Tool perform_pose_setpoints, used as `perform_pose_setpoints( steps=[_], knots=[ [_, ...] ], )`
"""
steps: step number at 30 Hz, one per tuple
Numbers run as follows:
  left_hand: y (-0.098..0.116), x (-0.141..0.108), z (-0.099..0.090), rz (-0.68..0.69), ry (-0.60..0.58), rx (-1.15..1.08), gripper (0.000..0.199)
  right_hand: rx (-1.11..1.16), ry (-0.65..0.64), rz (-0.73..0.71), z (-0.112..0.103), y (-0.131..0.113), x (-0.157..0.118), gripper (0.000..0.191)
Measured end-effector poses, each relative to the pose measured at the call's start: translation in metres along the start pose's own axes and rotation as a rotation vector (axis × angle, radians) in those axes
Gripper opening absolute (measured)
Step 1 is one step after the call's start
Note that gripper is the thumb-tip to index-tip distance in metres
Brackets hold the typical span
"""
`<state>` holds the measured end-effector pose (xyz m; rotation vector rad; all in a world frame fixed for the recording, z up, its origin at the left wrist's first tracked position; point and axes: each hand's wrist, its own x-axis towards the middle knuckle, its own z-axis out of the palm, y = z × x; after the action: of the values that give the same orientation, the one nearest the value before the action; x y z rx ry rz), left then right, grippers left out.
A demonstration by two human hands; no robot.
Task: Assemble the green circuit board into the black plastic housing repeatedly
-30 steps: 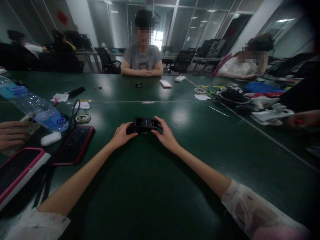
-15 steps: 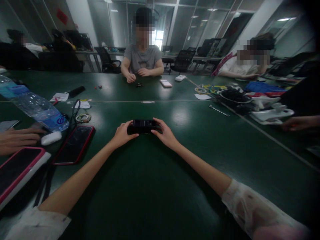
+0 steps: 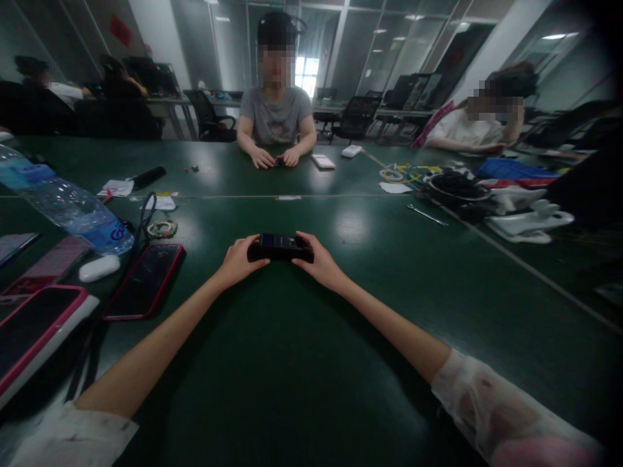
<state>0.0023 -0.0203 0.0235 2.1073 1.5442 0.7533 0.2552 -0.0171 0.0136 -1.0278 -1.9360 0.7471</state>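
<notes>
Black device [image 3: 280, 246] located between the hands, over the green desk [image 3: 292, 363]; contact with the surface cannot be determined. Left hand [image 3: 239, 261] and right hand [image 3: 321, 261]: each grip pinches one end. Red-edged phone [image 3: 147, 280] lies leftward.

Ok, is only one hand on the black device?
No, the left hand holds one end of the black device and the right hand holds the other.
</notes>
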Motion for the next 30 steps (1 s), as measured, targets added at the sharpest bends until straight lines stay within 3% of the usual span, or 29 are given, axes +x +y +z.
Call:
perform_pose_setpoints(
  steps=[7, 30],
  knots=[
    [-0.004, 0.002, 0.003, 0.025, 0.022, 0.004, 0.071, 0.046, 0.029, 0.031, 0.002, 0.001, 0.001, 0.054],
    [0.002, 0.001, 0.000, -0.020, 0.018, -0.022, 0.059, 0.138, 0.083, 0.023, -0.001, -0.006, 0.000, 0.051]
  ],
)
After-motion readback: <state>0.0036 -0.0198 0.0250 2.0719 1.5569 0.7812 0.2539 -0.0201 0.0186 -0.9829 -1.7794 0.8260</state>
